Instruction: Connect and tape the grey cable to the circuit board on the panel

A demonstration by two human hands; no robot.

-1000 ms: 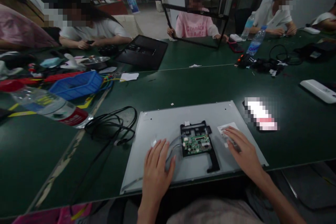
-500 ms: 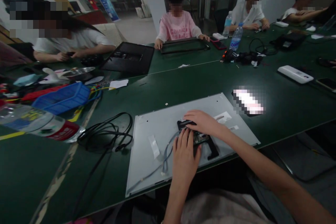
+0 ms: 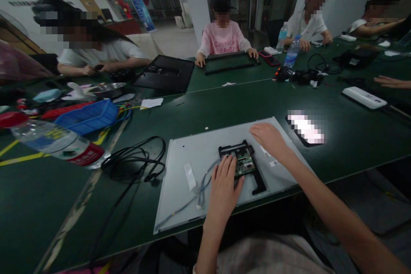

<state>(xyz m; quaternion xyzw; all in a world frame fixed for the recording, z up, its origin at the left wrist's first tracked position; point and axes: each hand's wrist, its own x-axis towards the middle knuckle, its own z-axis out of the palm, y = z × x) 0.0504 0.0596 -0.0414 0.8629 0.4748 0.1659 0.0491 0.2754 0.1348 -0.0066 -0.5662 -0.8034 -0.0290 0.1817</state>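
Note:
My left hand lies with outstretched fingers on the left edge of a green circuit board set in a black plastic bracket. Under them sits a flat, light grey metal-backed panel. A thin grey cable runs from beneath my left fingertips across the panel to its lower left corner. My right hand is over the panel's upper right part, off the board, fingers extended and nothing visible in them. It partly hides white labels. A strip of clear tape lies left of the cable.
Black cables and a lying water bottle are at the left, near a blue basket. A lit phone lies right of the panel. Across the table, a person in pink holds a black frame.
My right hand has lifted off the board and moved up and right, uncovering the bracket. My left hand stays on the board's edge. Another person's hand has appeared at the right.

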